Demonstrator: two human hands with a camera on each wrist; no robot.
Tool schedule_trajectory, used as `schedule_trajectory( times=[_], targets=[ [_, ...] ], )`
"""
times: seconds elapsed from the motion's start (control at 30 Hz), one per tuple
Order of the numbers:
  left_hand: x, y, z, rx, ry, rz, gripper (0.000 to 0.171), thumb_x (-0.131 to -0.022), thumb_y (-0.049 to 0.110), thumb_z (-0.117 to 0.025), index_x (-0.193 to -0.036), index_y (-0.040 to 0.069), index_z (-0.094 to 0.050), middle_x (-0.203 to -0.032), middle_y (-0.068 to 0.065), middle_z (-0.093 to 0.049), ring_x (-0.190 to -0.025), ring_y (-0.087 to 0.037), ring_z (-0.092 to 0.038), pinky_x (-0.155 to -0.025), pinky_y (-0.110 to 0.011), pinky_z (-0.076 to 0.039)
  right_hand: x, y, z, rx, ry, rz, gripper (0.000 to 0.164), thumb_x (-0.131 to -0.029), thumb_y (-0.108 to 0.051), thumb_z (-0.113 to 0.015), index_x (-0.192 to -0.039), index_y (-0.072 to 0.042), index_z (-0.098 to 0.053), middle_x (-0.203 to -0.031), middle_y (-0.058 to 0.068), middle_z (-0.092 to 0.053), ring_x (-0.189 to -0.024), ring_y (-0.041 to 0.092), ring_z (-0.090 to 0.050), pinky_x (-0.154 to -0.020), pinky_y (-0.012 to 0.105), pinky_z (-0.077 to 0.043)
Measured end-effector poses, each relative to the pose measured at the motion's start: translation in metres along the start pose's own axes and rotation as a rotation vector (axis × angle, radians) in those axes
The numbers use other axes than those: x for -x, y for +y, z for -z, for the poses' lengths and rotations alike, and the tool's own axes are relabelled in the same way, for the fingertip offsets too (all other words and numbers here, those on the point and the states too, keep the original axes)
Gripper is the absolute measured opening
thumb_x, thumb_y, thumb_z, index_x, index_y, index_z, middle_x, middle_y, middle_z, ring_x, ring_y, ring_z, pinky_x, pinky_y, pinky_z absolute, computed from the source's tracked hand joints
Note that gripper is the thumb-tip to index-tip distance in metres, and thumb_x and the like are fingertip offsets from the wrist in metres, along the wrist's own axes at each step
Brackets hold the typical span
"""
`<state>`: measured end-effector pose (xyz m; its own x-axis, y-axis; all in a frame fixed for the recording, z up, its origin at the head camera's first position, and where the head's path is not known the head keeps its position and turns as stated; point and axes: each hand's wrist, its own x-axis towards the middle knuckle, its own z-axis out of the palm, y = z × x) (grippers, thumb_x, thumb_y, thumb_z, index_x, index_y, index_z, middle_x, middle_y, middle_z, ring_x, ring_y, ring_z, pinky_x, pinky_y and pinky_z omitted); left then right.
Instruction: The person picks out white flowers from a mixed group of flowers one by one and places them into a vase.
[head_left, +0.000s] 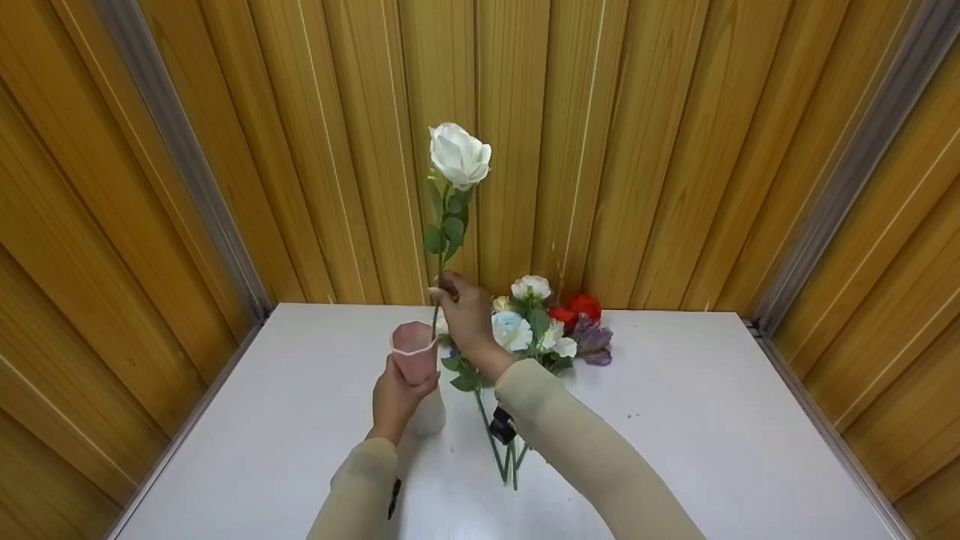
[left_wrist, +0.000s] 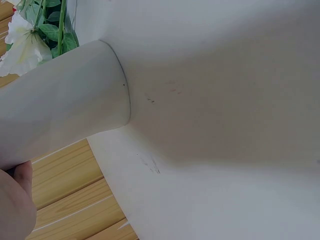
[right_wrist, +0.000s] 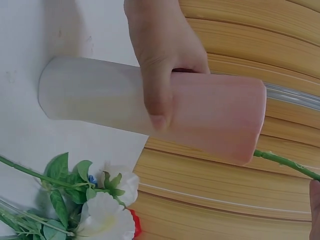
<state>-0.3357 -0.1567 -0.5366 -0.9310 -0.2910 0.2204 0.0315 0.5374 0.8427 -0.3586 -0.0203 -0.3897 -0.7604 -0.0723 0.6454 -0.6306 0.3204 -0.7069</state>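
Note:
My left hand (head_left: 401, 401) grips a tall vase (head_left: 415, 364), pink at the top and white toward the base. In the right wrist view its thumb wraps round the vase (right_wrist: 215, 110) at mid-height. Above and right of the rim, my right hand (head_left: 469, 315) pinches the green stem of a white rose (head_left: 460, 156). The rose stands upright, its bloom high above the hand and leaves along the stem. The lower stem (right_wrist: 285, 161) meets the vase's rim in the right wrist view; its end is hidden inside the mouth.
A bunch of artificial flowers lies on the white table (head_left: 675, 450) right of the vase. It includes a pale blue bloom (head_left: 511, 331), a red one (head_left: 583, 306) and a purple one (head_left: 593, 341), stems toward the front. Wood-patterned walls (head_left: 510, 150) enclose the table's back and sides.

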Motion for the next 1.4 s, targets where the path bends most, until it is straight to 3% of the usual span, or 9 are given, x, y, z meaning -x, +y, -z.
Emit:
schedule_trajectory(
  times=[0.37, 0.6, 1.0, 1.23, 1.4],
  targets=[
    [0.000, 0.000, 0.000, 0.007, -0.003, -0.002, 0.071, -0.081, 0.028, -0.084, -0.136, 0.001, -0.049, -0.135, -0.022, -0.065, -0.123, -0.036, -0.065, -0.109, -0.054, -0.050, 0.006, 0.013, -0.006, 0.028, -0.060, -0.011, 0.011, -0.095, -0.006, -0.069, -0.099, 0.004, -0.071, -0.096, 0.019, -0.076, -0.088, 0.031, -0.074, -0.078, 0.042, -0.062],
    [0.001, -0.002, 0.000, 0.007, 0.050, -0.037, 0.069, -0.078, 0.028, -0.086, -0.131, 0.000, -0.052, -0.125, -0.023, -0.070, -0.112, -0.036, -0.069, -0.101, -0.054, -0.054, 0.009, 0.013, -0.009, 0.032, -0.115, -0.026, 0.015, -0.095, -0.010, -0.070, -0.102, 0.002, -0.070, -0.099, 0.019, -0.076, -0.091, 0.032, -0.074, -0.082, 0.043, -0.062],
    [0.001, -0.002, -0.001, 0.024, 0.023, -0.006, 0.070, -0.079, 0.028, -0.086, -0.134, 0.002, -0.051, -0.131, -0.021, -0.068, -0.119, -0.035, -0.066, -0.106, -0.053, -0.052, 0.014, 0.022, -0.016, 0.084, -0.175, -0.113, 0.013, -0.094, -0.008, -0.070, -0.103, 0.002, -0.071, -0.101, 0.018, -0.074, -0.096, 0.031, -0.071, -0.087, 0.043, -0.061],
    [0.001, -0.002, -0.001, 0.029, 0.041, -0.056, 0.067, -0.078, 0.026, -0.087, -0.129, 0.000, -0.052, -0.125, -0.022, -0.070, -0.114, -0.035, -0.068, -0.102, -0.053, -0.053, 0.016, 0.026, -0.019, 0.125, -0.195, -0.096, 0.015, -0.091, -0.004, -0.073, -0.104, 0.003, -0.072, -0.102, 0.020, -0.070, -0.095, 0.031, -0.066, -0.090, 0.046, -0.058],
    [0.001, -0.005, -0.002, -0.015, 0.071, -0.112, 0.067, -0.077, 0.028, -0.087, -0.126, -0.002, -0.053, -0.119, -0.023, -0.072, -0.106, -0.035, -0.071, -0.096, -0.053, -0.055, 0.017, 0.026, -0.022, 0.173, -0.227, -0.071, 0.014, -0.088, -0.004, -0.074, -0.100, 0.003, -0.074, -0.099, 0.020, -0.065, -0.092, 0.027, -0.061, -0.081, 0.039, -0.055]
  ],
)
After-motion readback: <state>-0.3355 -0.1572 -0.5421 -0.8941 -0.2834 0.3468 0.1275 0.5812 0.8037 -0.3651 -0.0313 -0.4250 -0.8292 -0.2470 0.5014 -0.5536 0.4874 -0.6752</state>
